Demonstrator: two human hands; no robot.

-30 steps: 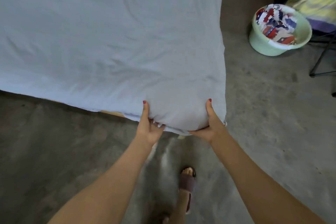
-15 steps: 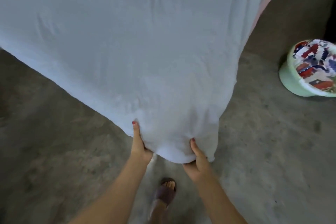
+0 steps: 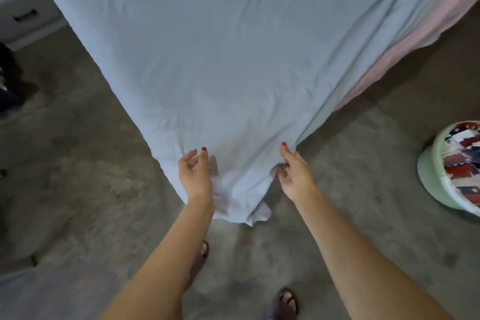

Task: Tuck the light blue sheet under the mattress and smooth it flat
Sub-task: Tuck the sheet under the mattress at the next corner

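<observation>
Only one view here, the head camera looking down at the near corner of the bed. The light blue sheet (image 3: 233,47) is spread over the mattress (image 3: 426,41), whose pink side shows along the sheet's right edge where it isn't covered. The sheet's loose corner hangs down off the near corner, well short of tucked.

Right hand (image 3: 294,173) is at the right side of that hanging corner with thumb and fingers pinching a fold of the sheet. Left hand (image 3: 194,173) is on the left side of the corner, fingers loosely curved and spread against the cloth, not clearly gripping anything, so I'd call it released and just touching.

If I were doing this step: keep the pinch on the right and pull the slack toward the corner so those creases running up from it flatten. Then slide the flat left hand under the mattress edge and push the hanging flap in, corner first. Don't yank too hard, I reckon, or that pink side gets more exposed.

Right of the bed corner there's a green tub (image 3: 436,189) of patterned cloth on the floor (image 3: 78,189), so watch your step.
</observation>
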